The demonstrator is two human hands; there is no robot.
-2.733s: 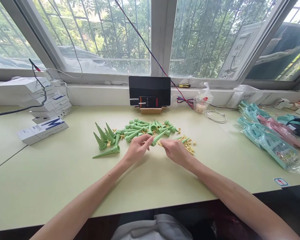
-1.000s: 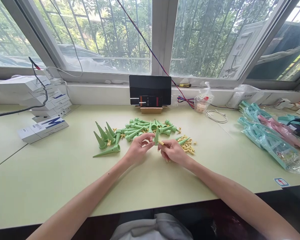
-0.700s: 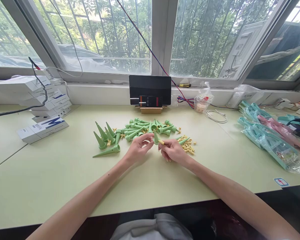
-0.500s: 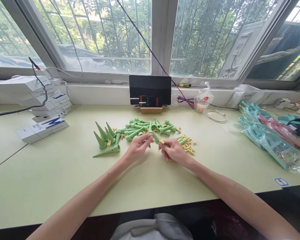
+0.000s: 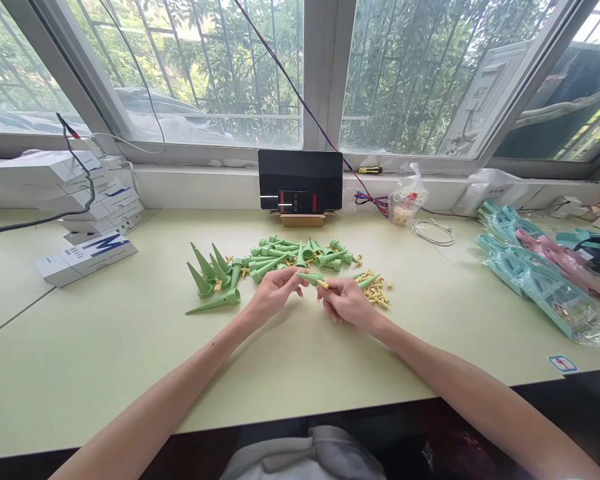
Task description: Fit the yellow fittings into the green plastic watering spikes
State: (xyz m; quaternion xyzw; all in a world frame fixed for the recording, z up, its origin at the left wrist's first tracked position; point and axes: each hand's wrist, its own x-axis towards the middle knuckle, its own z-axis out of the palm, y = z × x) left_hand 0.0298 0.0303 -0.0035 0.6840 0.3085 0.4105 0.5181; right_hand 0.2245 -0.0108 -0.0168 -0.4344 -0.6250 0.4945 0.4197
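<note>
Both hands meet over the middle of the pale green table (image 5: 105, 360). My left hand (image 5: 273, 297) pinches a green plastic cone spike (image 5: 311, 278) that lies almost level, tip pointing left. My right hand (image 5: 347, 303) is closed on a small yellow peg (image 5: 323, 285) set against the spike's wide end. Behind the hands lies a heap of green spikes (image 5: 290, 257). Several finished spikes (image 5: 211, 280) stand and lie to the left. A scatter of yellow pegs (image 5: 375, 290) sits just right of my right hand, with one more green spike among them.
A tablet and phone on a stand (image 5: 300, 190) lean against the windowsill. White boxes (image 5: 83, 220) are stacked at the left. Teal and pink packaged items (image 5: 540, 277) fill the right side. A white cable (image 5: 433, 233) and a plastic bag (image 5: 405, 200) lie at the back right.
The spike in my hands has turned from pointing up and away to lying nearly level with its tip to the left. Both hands stay in place.
</note>
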